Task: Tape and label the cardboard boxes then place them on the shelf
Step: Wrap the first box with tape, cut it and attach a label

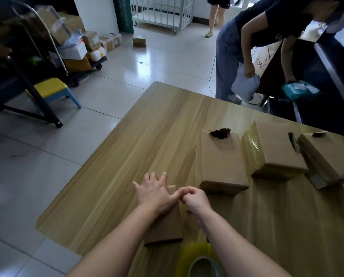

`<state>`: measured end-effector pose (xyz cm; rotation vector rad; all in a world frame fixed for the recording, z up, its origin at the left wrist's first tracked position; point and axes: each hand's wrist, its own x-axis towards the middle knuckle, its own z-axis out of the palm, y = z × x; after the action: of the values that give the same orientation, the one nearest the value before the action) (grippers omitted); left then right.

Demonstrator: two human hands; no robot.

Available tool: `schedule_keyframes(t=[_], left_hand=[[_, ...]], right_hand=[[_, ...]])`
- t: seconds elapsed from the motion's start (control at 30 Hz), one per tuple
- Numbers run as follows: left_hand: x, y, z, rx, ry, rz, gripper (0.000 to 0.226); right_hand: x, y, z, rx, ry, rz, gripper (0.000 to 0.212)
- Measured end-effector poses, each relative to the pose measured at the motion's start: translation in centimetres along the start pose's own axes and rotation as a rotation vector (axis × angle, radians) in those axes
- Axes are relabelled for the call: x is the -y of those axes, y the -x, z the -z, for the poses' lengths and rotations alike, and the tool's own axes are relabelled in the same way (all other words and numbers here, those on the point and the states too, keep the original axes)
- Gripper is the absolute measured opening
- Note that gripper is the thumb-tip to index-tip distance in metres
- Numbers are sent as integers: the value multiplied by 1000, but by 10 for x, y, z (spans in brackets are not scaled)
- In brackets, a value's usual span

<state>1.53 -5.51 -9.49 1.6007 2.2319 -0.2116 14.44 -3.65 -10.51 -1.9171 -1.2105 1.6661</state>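
Okay, left hand (153, 192) is spread flat, palm down, pressing on the far end of a small cardboard box (164, 226) that lies at the near middle of the wooden table (127, 156). Right hand (195, 198) sits just right of it, fingers curled in tight against the left thumb tip at the box's far right corner; I can't tell whether it pinches tape or nothing. Tape roll (205, 262), yellowish and blurred, is at the near edge between my two forearms. Three more boxes stand in a row on the right half of the table: a torn-top box (221, 162) closest to the hands, a taped box (275, 150) just right of it, and a tilted box (323, 158) at the far right, touching the taped one. Far right, a second person (267, 27) bends over, holding a grey bag (245, 86) and a teal parcel (299, 89). On the floor to the left I see a yellow stool (51, 90), with a cart of parcels (77, 48) farther back, and a white cage trolley (163, 13) stands at the far wall.
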Motion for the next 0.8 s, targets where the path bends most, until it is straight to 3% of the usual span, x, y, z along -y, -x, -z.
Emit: schedule_keyframes(t=[0.07, 0.2, 0.37, 0.47, 0.63, 0.8], left_hand=[[3, 0, 4, 29, 60, 24, 98], [7, -3, 9, 27, 211, 51, 68], [13, 2, 10, -239, 486, 21, 47], [13, 3, 12, -405, 580, -55, 51], [21, 5, 9, -661, 563, -226, 57], [28, 3, 4, -615, 641, -296, 53]], right_hand=[[-4, 3, -2, 56, 7, -109, 22], [-7, 8, -5, 118, -67, -171, 17], [3, 12, 1, 75, -120, -175, 21], [8, 15, 4, 11, -100, -132, 18], [17, 19, 3, -18, -115, -72, 30], [18, 22, 2, -75, -190, 59, 24]])
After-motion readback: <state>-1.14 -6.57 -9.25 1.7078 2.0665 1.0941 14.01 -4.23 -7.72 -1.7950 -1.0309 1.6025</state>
